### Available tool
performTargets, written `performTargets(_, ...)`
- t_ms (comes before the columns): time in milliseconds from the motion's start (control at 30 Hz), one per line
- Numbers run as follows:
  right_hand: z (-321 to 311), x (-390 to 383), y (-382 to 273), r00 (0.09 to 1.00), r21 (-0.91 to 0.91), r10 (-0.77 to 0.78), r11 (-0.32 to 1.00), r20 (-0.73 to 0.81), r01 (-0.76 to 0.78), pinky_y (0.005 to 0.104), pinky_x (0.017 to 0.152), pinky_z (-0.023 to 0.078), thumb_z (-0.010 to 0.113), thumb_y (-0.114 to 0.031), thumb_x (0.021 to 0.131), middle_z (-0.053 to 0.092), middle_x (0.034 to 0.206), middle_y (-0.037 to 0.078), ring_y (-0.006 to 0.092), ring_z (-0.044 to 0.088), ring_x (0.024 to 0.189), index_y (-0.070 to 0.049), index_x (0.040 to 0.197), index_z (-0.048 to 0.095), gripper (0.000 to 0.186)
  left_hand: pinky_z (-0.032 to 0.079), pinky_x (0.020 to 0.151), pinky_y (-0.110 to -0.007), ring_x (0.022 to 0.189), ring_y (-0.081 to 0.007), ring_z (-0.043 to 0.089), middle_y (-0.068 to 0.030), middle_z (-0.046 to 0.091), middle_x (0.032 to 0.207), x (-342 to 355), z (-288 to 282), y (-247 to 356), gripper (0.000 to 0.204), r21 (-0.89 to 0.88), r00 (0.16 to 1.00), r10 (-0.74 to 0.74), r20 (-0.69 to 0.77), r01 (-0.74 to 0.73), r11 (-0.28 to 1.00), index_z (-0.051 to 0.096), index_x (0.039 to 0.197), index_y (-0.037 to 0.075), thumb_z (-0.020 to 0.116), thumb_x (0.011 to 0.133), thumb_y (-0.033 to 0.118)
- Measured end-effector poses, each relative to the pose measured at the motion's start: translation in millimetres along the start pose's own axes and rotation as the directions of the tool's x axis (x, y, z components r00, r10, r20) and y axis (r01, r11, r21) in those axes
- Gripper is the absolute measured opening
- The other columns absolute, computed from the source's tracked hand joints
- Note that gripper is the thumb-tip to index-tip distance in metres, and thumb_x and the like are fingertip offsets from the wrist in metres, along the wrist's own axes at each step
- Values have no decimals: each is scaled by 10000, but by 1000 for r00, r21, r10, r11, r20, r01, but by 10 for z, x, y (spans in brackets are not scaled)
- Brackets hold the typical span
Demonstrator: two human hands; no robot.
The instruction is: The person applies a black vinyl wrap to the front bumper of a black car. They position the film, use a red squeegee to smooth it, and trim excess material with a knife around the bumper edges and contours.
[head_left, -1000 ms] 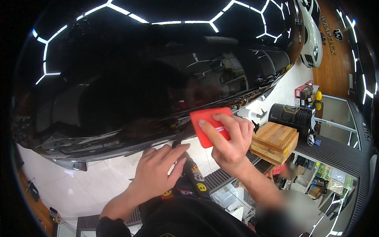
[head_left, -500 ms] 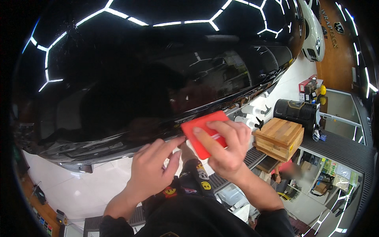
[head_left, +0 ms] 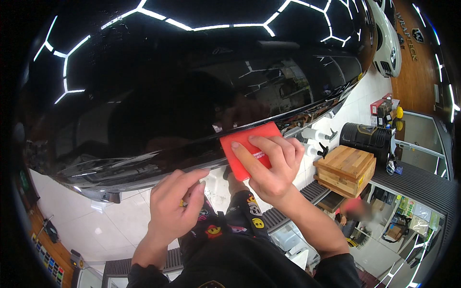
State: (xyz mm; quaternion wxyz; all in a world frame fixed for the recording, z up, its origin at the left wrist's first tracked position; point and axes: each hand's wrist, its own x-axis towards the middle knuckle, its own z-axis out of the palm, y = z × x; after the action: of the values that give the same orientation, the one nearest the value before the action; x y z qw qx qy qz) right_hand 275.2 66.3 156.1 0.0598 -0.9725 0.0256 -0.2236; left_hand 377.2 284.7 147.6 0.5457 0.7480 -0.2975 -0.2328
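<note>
Clearly, R hand [head_left: 274,172] grips red squeegee [head_left: 251,150] (L hand [head_left: 175,204] nr blk car [head_left: 163,105]).

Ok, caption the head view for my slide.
Right hand holds a flat red card at the edge of a glossy black car panel, left hand nearby.

The car panel [head_left: 158,101] looks glossy, the red squeegee [head_left: 264,132] matt plastic, the box [head_left: 345,163] smooth wood.

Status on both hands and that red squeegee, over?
Right hand gripping red squeegee at edge of black car; contact unclear. Left hand half-open, left of squeegee. Nothing seen blocking squeegee; white spray bottles beyond right hand.
</note>
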Motion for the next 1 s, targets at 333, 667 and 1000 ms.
performTargets(333, -19, -153, 348, 999, -80, 38, 996, -35, -41, 454, 954, 394, 733, -168, 698, 687, 1112, 25, 234, 630, 1063, -193, 1143, 807, 452, 460, 599, -280, 656, -152, 590, -90, 640, 795, -78, 146, 149, 272, 26, 993, 87, 83, -90, 996, 750, 1177, 14, 683, 915, -23)
performTargets(667, 181, 18, -154, 987, 60, -155, 986, -52, 158, 429, 919, 426, 701, -304, 748, 695, 1113, 38, 225, 643, 983, -191, 1163, 784, 438, 470, 592, -293, 642, -165, 600, -82, 636, 777, -399, 47, -26, 302, 23, 996, 53, 71, -55, 998, 738, 1187, 6, 700, 890, -36)
performTargets(1000, 458, 100, -792, 986, -30, -41, 999, -160, 37, 443, 919, 437, 752, -247, 766, 705, 1105, 86, 264, 654, 974, -168, 1199, 785, 442, 475, 608, -293, 645, -171, 597, -85, 635, 781, -597, -187, -81, 297, 19, 1000, 27, -2, -27, 999, 727, 1184, -13, 698, 889, -37)
